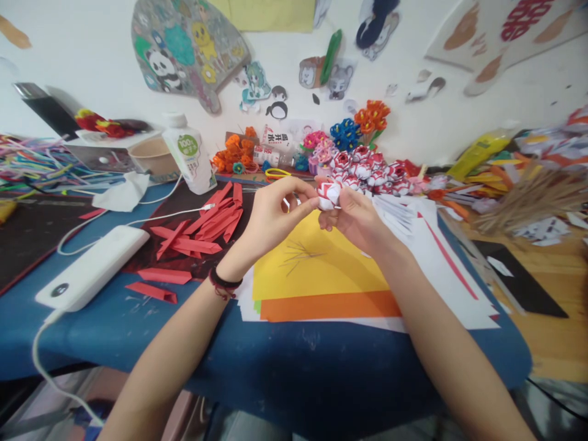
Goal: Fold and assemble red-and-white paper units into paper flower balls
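Observation:
A small folded red-and-white paper flower [329,196] is held up between my hands, over the stacked sheets. My right hand [361,222] grips it from the right, thumb against its side and the other fingers curled beneath. From the left, my left hand [278,211] pinches its edge with thumb and fingertips. Below lie a yellow sheet [340,263] and several thin wires [301,252]. Folded red paper strips [197,229] are piled to the left of my left hand. Similar finished red-and-white flowers [367,168] cluster behind my right hand.
At the left are a white power bank [92,269] with its cable and a white bottle [189,153]. Orange flowers [234,152] stand at the back. White sheets [441,269] lie to the right, near a black board [521,278] and brown paper strips [528,196].

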Demonstrator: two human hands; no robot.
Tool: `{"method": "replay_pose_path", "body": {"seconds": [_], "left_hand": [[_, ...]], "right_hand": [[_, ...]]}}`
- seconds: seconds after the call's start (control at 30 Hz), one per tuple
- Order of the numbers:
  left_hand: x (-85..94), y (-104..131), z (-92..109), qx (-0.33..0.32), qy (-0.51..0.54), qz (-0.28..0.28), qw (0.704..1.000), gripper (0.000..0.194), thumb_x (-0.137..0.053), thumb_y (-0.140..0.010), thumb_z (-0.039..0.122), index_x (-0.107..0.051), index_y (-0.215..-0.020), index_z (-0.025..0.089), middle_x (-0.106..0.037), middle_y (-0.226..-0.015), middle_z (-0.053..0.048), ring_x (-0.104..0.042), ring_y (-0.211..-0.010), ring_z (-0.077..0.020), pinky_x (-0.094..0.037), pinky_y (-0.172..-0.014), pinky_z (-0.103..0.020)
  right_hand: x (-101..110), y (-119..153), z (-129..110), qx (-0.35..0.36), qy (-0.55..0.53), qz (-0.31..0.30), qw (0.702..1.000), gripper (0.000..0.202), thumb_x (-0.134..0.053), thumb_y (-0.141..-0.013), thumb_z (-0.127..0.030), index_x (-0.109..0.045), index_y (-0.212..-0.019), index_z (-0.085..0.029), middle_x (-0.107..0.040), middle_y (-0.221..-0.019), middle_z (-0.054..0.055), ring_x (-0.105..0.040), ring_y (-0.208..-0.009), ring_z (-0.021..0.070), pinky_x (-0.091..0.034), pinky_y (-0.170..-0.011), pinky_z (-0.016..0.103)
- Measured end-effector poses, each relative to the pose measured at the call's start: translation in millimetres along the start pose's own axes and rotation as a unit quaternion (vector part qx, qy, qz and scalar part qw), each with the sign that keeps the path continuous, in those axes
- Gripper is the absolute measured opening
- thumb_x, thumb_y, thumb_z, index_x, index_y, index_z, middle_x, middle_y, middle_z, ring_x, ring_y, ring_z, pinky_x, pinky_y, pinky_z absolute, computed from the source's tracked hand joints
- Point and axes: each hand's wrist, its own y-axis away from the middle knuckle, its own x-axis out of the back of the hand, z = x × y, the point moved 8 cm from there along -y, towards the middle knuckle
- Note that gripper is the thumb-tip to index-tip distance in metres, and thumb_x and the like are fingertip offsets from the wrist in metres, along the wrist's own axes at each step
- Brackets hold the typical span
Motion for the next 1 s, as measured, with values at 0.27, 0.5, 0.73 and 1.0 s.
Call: {"method": "replay_pose_path", "body": {"seconds": [0.27, 0.5, 0.73, 1.0], "left_hand": [[-6.6, 3, 17, -0.100, -0.093, -0.044, 0.990, 0.019, -0.069, -0.097, 0.033, -0.069, -0.086, 0.018, -0.072, -0.080, 0.000, -0.055, -0.064, -0.0086, -0.043, -0.062, -0.022], [-12.0, 10, 20, -0.140, -0.234, -0.026, 0.962, 0.013, -0.062, -0.100, 0.024, -0.070, -0.092, 0.018, -0.073, -0.084, -0.001, -0.062, -0.072, -0.0119, -0.043, -0.067, -0.025], [-21.0, 22, 32, -0.241, -0.418, 0.021, 0.876, 0.030, -0.049, -0.103, 0.022, -0.066, -0.079, 0.019, -0.063, -0.071, -0.003, -0.054, -0.067, -0.0160, -0.031, -0.060, -0.032], [-5.1, 9, 15, -0.044, -0.135, 0.038, 0.989, 0.018, -0.065, -0.094, 0.030, -0.069, -0.080, 0.019, -0.065, -0.070, 0.000, -0.053, -0.063, -0.0107, -0.039, -0.061, -0.026]], "right_hand": [[-2, 1, -2, 0.002, 0.008, 0.010, 1.000, 0.046, -0.074, -0.088, -0.057, -0.066, -0.118, -0.023, -0.069, -0.090, 0.000, -0.069, -0.072, 0.0128, -0.057, -0.065, 0.027], [11, -2, -4, 0.018, 0.110, 0.071, 0.991, 0.051, -0.086, -0.077, -0.052, -0.071, -0.115, -0.022, -0.073, -0.091, 0.001, -0.069, -0.073, 0.0115, -0.059, -0.067, 0.024], [9, -2, -5, 0.027, 0.127, 0.070, 0.989, 0.050, -0.089, -0.074, -0.051, -0.074, -0.109, -0.019, -0.076, -0.095, 0.004, -0.071, -0.080, 0.0147, -0.064, -0.074, 0.028], [11, 0, -8, 0.057, 0.115, 0.072, 0.989, 0.050, -0.087, -0.077, -0.051, -0.073, -0.115, -0.021, -0.076, -0.104, 0.005, -0.073, -0.094, 0.0192, -0.066, -0.087, 0.037]]}}
